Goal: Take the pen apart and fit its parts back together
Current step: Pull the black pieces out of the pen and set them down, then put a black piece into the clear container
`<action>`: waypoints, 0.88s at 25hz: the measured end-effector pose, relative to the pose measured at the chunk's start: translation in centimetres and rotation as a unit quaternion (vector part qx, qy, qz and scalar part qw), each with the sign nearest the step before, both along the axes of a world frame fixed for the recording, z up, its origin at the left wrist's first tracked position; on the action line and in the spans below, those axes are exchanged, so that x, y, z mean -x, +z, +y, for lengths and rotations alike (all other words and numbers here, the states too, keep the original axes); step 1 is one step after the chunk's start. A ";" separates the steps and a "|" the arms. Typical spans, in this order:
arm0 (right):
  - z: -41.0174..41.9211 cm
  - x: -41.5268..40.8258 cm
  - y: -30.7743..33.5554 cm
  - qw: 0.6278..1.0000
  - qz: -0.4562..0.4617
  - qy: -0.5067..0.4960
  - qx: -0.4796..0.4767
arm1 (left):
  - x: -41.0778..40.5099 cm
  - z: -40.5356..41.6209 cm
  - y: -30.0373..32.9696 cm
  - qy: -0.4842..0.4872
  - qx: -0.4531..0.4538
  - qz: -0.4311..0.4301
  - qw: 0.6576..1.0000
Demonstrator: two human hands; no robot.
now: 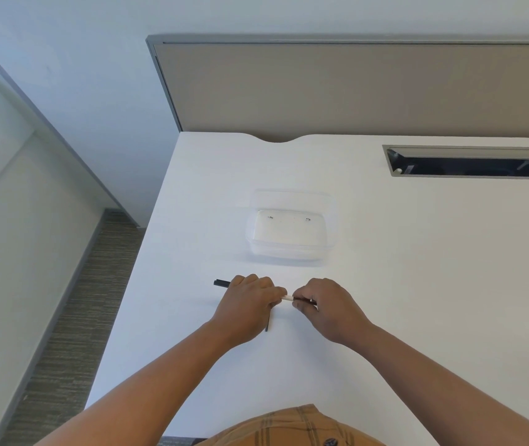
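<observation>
Left hand (246,304) is wrapped round the black pen barrel (222,282) just above the desk (417,252), right hand (327,305) pinches the refill (289,298), so I'd pull dead straight, no bending.

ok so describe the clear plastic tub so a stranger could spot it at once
On the white desk, look straight beyond the person's two hands. The clear rectangular plastic tub sits there alone. It is see-through and shallow, unlike the dark metal-framed cable hatch farther right.
</observation>
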State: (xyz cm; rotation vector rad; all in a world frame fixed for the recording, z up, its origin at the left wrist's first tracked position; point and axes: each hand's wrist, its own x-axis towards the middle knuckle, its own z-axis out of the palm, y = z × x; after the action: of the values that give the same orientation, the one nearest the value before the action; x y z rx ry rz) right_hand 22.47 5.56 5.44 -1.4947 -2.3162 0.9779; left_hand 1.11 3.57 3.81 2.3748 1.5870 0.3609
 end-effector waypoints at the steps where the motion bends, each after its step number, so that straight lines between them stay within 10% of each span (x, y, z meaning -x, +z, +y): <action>1: 0.1 -0.1 0.0 1.000 -0.018 0.006 -0.003 | 0.1 0.0 -0.1 0.005 0.003 0.001 1.000; 10: 2.9 -1.2 0.9 0.999 0.009 -0.053 0.001 | 1.5 0.4 -0.2 0.134 0.181 -0.129 0.966; 18: 9.6 1.1 3.3 0.996 -0.027 -0.047 -0.073 | 2.6 2.3 -2.6 0.346 0.372 -0.366 0.780; 22: 13.9 2.3 3.7 0.994 -0.085 -0.042 -0.050 | 2.8 2.9 -3.2 0.369 0.378 -0.375 0.762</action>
State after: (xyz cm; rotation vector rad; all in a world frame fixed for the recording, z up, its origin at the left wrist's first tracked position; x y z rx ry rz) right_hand 20.13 19.46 9.13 -1.6785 -2.3556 0.7282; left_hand -1.71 6.50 0.66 0.7651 1.6821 0.5713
